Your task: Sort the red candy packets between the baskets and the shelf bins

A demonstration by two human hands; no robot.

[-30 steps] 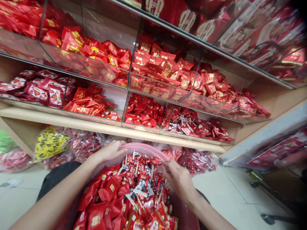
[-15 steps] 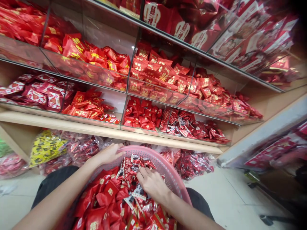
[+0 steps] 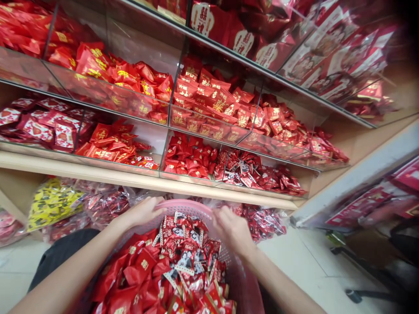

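A pink perforated plastic basket (image 3: 190, 205) stands between my legs. Wrapped candies in plain red packets with gold print (image 3: 140, 266) fill its left and near side. Patterned red, black and white packets (image 3: 186, 248) are heaped at its far and right side. My left hand (image 3: 146, 211) is closed over the far-left rim, its fingertips partly hidden. On the far-right rim, my right hand (image 3: 234, 229) is closed too, slightly blurred, with no candy showing in it.
Shelves with clear dividers hold red candy packets (image 3: 212, 98) ahead of me. Beneath the lowest board (image 3: 131, 174) lie clear bags of candy and a yellow bag (image 3: 54, 203). A black wheeled base (image 3: 363, 270) stands on the tiled floor at right.
My right hand has left the patterned packets inside the basket and moved to the right rim. My left hand stays on its rim. The view has shifted slightly right.
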